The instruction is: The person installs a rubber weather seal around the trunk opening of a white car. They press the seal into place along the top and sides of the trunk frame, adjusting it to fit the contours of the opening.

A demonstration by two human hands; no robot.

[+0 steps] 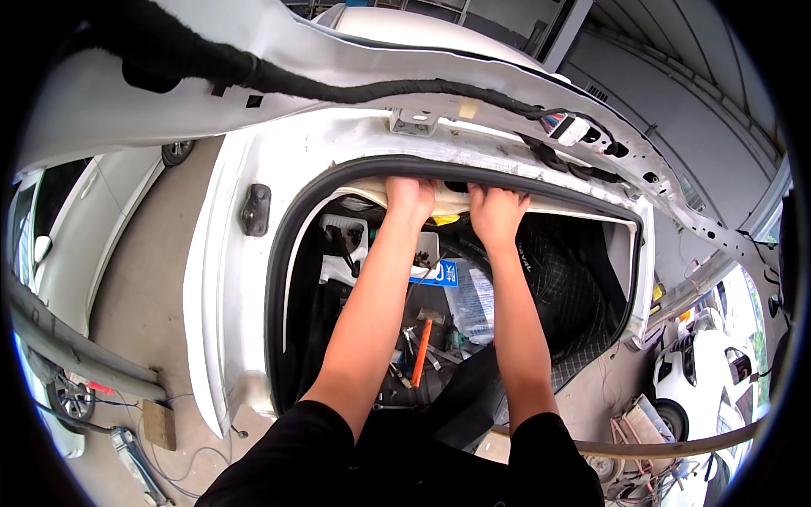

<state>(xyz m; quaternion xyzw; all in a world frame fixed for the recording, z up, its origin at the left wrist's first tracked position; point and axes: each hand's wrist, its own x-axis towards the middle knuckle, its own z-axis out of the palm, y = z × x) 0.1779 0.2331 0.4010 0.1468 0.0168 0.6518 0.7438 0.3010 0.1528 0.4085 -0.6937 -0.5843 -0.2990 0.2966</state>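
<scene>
Upper centre of the frame, rubber seal [363, 167]: black, rimming the open trunk of a white car, with both hands up at its top stretch.
Left grip [411, 201]: raised to the beige lining [454, 201] just under the seal; fingers hidden, so I cannot tell how far open it is or what it has hold of.
Right grip [497, 218]: near the left one, up at the same edge; fingertips covered, so its opening and hold cannot be told either.
Trunk, centre of the frame: white tray [356, 226], blue plate [443, 274] and clear plastic bag [475, 311], with an orange-handled tool [421, 355] below them.
Trunk, right of centre: black mat [562, 275].
Tailgate, top of the frame: wiring harness [338, 89] running across.
</scene>
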